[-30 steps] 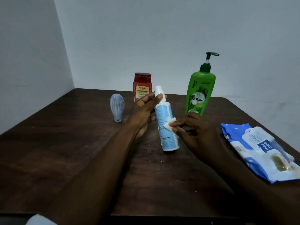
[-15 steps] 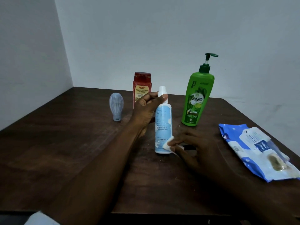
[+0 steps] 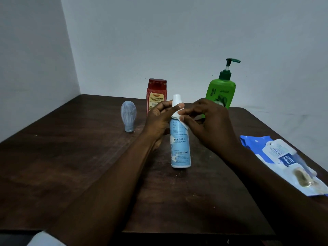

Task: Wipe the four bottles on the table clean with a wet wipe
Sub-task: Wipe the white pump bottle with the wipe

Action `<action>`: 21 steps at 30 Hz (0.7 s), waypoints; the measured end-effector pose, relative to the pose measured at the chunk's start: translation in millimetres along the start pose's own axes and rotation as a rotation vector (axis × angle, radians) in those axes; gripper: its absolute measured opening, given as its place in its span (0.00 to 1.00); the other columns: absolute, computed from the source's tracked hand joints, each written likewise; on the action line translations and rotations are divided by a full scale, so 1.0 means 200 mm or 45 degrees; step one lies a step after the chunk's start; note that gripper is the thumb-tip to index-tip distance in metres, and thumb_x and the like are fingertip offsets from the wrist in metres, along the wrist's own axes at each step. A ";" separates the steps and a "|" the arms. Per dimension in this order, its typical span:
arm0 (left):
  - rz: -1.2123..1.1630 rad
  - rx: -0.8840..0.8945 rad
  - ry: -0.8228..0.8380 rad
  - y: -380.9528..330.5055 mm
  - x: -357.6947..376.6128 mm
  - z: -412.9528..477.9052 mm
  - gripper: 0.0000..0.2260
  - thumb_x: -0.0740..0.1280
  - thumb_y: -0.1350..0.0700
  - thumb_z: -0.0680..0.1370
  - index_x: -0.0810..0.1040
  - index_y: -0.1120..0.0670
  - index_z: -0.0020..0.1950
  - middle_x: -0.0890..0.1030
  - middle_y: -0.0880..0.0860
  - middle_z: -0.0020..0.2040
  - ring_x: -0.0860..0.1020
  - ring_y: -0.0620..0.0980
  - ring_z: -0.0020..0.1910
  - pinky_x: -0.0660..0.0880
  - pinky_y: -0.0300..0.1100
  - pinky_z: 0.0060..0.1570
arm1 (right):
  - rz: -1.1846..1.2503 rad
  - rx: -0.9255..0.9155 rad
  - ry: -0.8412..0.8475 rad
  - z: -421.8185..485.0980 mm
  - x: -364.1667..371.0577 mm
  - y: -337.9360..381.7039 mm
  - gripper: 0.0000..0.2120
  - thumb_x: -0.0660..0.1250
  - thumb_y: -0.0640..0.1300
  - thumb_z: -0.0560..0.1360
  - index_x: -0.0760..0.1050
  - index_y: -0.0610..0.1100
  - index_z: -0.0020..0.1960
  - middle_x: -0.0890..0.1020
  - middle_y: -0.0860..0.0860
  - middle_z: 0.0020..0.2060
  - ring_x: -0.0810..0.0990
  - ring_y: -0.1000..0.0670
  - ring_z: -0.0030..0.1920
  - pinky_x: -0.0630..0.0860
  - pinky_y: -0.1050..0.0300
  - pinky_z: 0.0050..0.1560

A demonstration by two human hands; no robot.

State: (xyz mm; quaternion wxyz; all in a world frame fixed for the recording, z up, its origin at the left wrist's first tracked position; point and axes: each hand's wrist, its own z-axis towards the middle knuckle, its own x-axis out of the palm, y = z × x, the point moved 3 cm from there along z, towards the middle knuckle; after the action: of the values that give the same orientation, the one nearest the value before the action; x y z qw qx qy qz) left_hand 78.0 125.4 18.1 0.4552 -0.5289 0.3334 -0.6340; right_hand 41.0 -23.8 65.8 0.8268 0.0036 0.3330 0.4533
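Wipe (image 3: pixel 177 116) risen to bottle (image 3: pixel 180 144) neck | dark table (image 3: pixel 74 157) | dim walls, perhaps white

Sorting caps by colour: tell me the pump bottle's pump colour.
Dark green pump on the light green pump bottle, seen in the head view.

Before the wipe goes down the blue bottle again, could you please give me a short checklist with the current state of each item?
1. Left hand grips the blue bottle near its neck: ok.
2. Right hand pinches the wet wipe against the bottle's shoulder: ok.
3. Bottle base resting on the table: cannot tell.
4. Red bottle, green pump bottle and grey bottle upright, apart from the hands: ok.
5. Wipes pack within reach at right: ok.
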 end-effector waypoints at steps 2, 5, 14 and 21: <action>0.025 -0.015 0.013 0.01 0.00 0.00 0.11 0.73 0.52 0.75 0.80 0.50 0.56 0.84 0.52 0.53 0.82 0.50 0.48 0.80 0.46 0.42 | -0.011 0.010 0.006 0.00 0.00 -0.01 0.06 0.75 0.44 0.74 0.85 0.46 0.50 0.80 0.51 0.40 0.80 0.56 0.39 0.81 0.57 0.41; 0.002 -0.054 0.076 0.01 0.00 0.00 0.06 0.68 0.53 0.79 0.79 0.50 0.55 0.84 0.54 0.57 0.82 0.52 0.51 0.81 0.51 0.49 | 0.046 0.063 -0.004 -0.02 0.00 -0.04 0.06 0.74 0.42 0.74 0.85 0.45 0.51 0.80 0.54 0.42 0.80 0.58 0.41 0.79 0.65 0.41; -0.064 -0.037 0.034 0.01 -0.02 0.01 0.09 0.69 0.62 0.77 0.78 0.51 0.55 0.85 0.52 0.52 0.83 0.54 0.53 0.82 0.48 0.42 | 0.055 0.012 0.119 -0.17 -0.02 -0.04 0.06 0.74 0.40 0.74 0.85 0.45 0.50 0.81 0.52 0.47 0.80 0.57 0.46 0.79 0.64 0.45; -0.027 -0.042 0.013 0.02 -0.01 0.02 0.08 0.70 0.60 0.77 0.79 0.49 0.53 0.85 0.49 0.50 0.82 0.53 0.55 0.81 0.53 0.49 | 0.052 -0.036 0.217 -0.48 -0.03 -0.02 0.07 0.72 0.42 0.73 0.85 0.47 0.50 0.82 0.53 0.46 0.79 0.60 0.47 0.75 0.72 0.48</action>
State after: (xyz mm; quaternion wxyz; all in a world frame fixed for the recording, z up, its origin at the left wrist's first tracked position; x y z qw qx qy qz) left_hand 81.8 125.4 15.6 0.4379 -0.5367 0.3406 -0.6358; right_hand -10.8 -58.6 -7.1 0.7861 -0.0398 0.3956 0.4733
